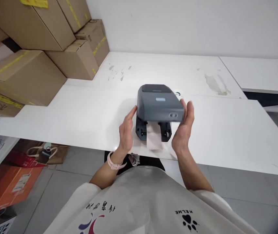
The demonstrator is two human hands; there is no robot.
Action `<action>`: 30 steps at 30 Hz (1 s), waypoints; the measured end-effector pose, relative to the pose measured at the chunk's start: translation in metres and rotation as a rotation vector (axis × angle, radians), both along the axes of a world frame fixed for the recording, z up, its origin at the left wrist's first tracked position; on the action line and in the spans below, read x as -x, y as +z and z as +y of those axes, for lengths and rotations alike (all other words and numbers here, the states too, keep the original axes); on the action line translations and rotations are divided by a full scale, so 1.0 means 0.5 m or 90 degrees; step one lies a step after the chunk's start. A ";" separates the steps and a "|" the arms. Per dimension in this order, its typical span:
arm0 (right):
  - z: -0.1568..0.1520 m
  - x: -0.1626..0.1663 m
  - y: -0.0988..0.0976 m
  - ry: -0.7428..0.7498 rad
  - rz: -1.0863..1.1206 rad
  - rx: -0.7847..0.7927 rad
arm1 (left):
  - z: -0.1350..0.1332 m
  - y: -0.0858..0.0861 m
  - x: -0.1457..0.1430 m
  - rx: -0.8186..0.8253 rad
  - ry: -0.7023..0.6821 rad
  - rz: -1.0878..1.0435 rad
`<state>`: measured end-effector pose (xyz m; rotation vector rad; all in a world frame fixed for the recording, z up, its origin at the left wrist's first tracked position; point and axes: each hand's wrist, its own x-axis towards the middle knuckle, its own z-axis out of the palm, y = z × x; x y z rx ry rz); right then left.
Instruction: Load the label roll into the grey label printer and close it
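Observation:
A dark grey label printer stands on the white table with its cover (159, 105) raised and twisted over the base (141, 131). A strip of white label paper (154, 136) hangs out at the front of the base. My left hand (126, 131) presses its fingertips against the cover's left side. On the opposite side, my right hand (184, 130) grips the cover's right front corner, with its fingers partly hidden behind it. The cover is held between both hands and slightly blurred at its front edge. A pink band circles my left wrist.
Cardboard boxes (48, 61) with yellow tape are stacked at the table's left rear. A small round white item (178, 92) lies behind the printer. The white table (90, 110) meets a wall at the back. An orange box (12, 185) and a paper bag (58, 154) are on the floor.

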<state>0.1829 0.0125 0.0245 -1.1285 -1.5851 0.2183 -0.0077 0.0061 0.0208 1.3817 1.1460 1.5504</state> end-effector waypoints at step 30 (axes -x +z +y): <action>0.258 0.025 0.121 0.501 -0.721 0.401 | 0.146 -0.029 -0.016 0.180 0.005 0.192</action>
